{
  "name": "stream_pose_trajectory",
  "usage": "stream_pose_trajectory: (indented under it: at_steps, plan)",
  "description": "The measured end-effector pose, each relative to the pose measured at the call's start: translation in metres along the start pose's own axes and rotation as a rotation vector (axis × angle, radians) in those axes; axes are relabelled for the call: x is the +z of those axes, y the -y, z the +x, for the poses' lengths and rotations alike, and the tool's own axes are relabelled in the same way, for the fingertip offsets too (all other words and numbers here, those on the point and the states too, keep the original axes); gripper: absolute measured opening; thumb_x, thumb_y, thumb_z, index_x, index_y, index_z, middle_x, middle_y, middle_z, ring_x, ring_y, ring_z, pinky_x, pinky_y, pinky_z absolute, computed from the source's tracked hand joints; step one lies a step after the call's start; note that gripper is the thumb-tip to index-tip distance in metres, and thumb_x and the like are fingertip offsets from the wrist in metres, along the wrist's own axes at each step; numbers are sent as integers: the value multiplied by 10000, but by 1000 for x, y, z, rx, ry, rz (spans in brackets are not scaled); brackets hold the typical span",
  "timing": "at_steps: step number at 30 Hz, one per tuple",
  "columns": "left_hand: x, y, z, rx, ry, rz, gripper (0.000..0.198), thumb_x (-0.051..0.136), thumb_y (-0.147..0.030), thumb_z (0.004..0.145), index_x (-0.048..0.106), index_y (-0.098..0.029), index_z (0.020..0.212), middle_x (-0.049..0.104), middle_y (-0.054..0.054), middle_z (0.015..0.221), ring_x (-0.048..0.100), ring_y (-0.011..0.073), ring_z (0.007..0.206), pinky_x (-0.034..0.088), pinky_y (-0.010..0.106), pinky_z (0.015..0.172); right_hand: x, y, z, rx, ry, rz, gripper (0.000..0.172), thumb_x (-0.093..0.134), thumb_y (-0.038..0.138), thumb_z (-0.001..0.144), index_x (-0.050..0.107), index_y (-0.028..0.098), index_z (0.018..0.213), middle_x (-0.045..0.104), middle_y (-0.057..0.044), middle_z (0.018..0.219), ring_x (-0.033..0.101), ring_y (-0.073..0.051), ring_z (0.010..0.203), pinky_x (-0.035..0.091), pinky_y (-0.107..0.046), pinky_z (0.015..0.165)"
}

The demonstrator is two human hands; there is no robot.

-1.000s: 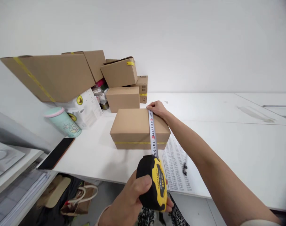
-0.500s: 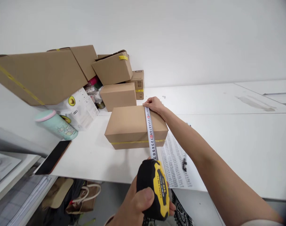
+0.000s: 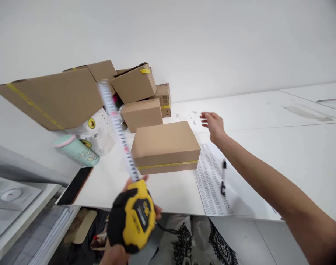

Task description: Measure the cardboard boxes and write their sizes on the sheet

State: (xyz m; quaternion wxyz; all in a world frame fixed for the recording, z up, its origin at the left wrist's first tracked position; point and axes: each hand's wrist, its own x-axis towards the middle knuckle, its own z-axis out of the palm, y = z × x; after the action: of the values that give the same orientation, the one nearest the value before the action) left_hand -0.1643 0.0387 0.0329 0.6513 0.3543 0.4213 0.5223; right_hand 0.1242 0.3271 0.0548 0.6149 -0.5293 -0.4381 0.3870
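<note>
My left hand grips a yellow and black tape measure low in front of the table edge. Its white blade sticks up and to the left, blurred, free of the box. A closed cardboard box with a yellow tape band lies on the white table. My right hand hovers open above the table just right of the box's far corner, fingers spread, touching nothing.
A printed sheet with a black pen lies right of the box. Several stacked cardboard boxes stand at the back left, with a mint tumbler, a white carton and a dark phone.
My right hand has let go of the blade's end and lifted off the box to the right. The blade has swung away to the left, and the tape case has moved left.
</note>
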Motion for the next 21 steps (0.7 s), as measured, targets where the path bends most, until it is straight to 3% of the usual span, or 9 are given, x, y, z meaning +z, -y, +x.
stream_pose_trajectory:
  at_steps: [2,4,7,10,12,16,18,21]
  plan:
    - [-23,-3,3,249,-179,59,863,819,-629,601,587,-428,1408,789,59,993,760,406,926,635,543,841,-27,-19,-26,91,76,-40,229,592,232,749,679,203,959,739,-117,1137,683,-236,1005,552,-425,919]
    - [-40,-1,13,362,-266,87,796,886,-568,552,659,-437,1304,779,23,1079,756,406,961,627,547,884,-45,-36,-56,190,204,-112,316,592,157,660,702,200,953,745,-130,1165,699,-261,1025,554,-461,937]
    - [-56,2,37,345,-250,27,644,889,-559,563,731,-368,1157,776,37,1051,770,367,829,649,517,773,-54,-44,-94,230,445,-189,488,555,116,613,730,244,1050,757,-101,1190,691,-297,1135,552,-514,968]
    - [-62,-7,54,318,-192,-49,709,900,-557,523,728,-269,1148,766,89,1021,752,339,727,648,519,675,-53,-24,-114,180,619,-242,484,575,167,713,722,278,1160,754,-76,1220,663,-295,1212,535,-519,1025]
    - [-62,-21,55,351,-169,-56,774,914,-564,490,723,-228,1161,759,128,1061,742,343,733,645,528,641,-53,0,-117,119,626,-289,433,628,298,810,698,270,1236,735,-102,1251,660,-310,1202,574,-496,973]
    - [-48,-59,46,469,-131,-35,812,912,-612,437,743,-210,1122,715,188,1248,734,360,756,630,483,537,-53,39,-111,-25,488,-361,629,680,558,839,588,288,1400,663,-136,1355,681,-333,1112,638,-449,788]
    - [-34,-74,43,488,-123,-41,761,904,-598,460,749,-231,1109,703,178,1289,735,361,775,623,462,511,-48,45,-105,-67,430,-380,690,676,564,842,522,305,1463,592,-126,1456,696,-314,1044,640,-448,786]
    - [-8,-83,39,510,-152,-58,749,897,-578,489,742,-267,1153,690,146,1328,736,359,813,636,478,541,-35,40,-94,-17,422,-391,699,642,500,868,463,289,1510,518,-128,1533,702,-286,1008,636,-437,811]
